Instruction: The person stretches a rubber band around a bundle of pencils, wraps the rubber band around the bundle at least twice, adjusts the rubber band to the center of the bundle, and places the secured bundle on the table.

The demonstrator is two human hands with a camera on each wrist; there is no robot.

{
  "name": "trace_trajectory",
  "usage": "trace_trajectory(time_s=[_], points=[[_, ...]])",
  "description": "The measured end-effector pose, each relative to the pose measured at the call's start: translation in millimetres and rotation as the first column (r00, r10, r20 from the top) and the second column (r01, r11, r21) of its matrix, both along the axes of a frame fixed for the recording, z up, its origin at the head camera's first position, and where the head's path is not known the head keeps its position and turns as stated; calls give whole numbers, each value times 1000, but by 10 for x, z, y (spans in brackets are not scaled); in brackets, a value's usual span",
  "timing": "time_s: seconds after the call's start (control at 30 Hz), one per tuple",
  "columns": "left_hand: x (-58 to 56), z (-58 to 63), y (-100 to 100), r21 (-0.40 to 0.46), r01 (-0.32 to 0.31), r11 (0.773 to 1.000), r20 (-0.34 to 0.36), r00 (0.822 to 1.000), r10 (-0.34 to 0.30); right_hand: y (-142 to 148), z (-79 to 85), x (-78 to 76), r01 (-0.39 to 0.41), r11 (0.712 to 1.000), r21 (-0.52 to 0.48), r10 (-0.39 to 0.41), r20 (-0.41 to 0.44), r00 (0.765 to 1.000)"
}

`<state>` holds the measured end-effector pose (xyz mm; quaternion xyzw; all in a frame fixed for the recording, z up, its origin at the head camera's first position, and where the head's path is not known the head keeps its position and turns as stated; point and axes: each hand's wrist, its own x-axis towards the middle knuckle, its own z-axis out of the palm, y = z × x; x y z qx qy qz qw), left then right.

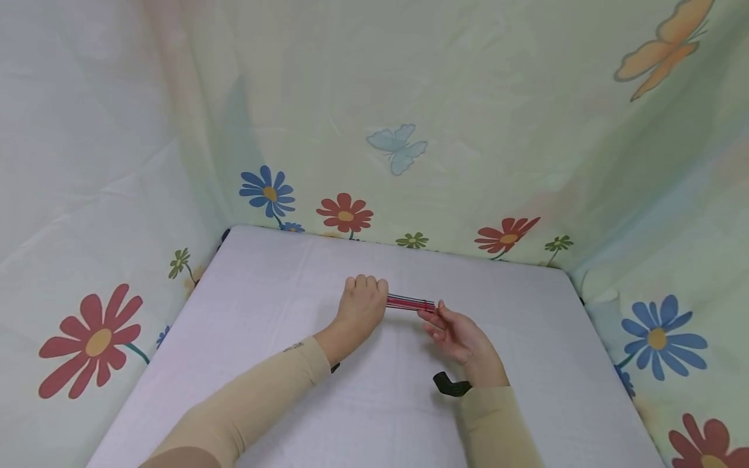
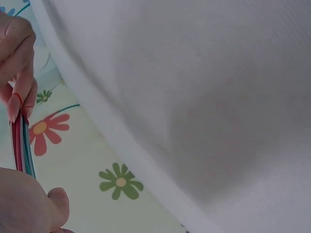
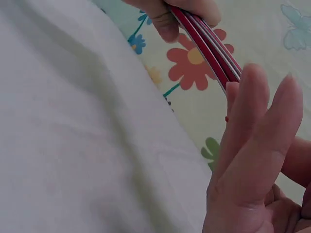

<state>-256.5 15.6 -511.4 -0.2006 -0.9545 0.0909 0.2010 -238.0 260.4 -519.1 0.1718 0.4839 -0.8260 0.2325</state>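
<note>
My left hand (image 1: pixel 364 304) grips one end of a bundle of thin, pencil-like sticks (image 1: pixel 406 302), in red, dark and pale colours. Held level above the white table, the bundle points right toward my right hand (image 1: pixel 459 335). The fingertips of that hand pinch a thin red rubber band (image 2: pixel 20 101) at the bundle's far end, seen in the left wrist view. Teal sides of some sticks (image 2: pixel 28 150) show there too. In the right wrist view the straighter fingers (image 3: pixel 252 107) hide that end of the bundle. The left palm covers the other end.
A white-covered table (image 1: pixel 281 273) lies beneath both hands. Behind it and at the sides hangs a pale curtain (image 1: pixel 304 97) printed with flowers and butterflies. A black strap piece (image 1: pixel 450 385) sticks out at the right wrist.
</note>
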Motion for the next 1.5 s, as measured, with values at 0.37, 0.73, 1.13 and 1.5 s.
trace_trajectory(time_s=[0.37,0.73,1.13,1.5], points=[[23,10,1,-95,60,994,59,997,-55,191,87,-83,-257,954,153,264,-25,964],[37,-41,25,-118,59,991,61,997,-52,137,235,-147,-305,836,456,330,27,944],[40,-115,88,-91,79,993,25,997,-77,-259,308,-182,-223,703,676,304,-2,953],[19,-69,85,-27,86,996,94,992,-83,-189,170,-261,8,592,806,334,-254,908]])
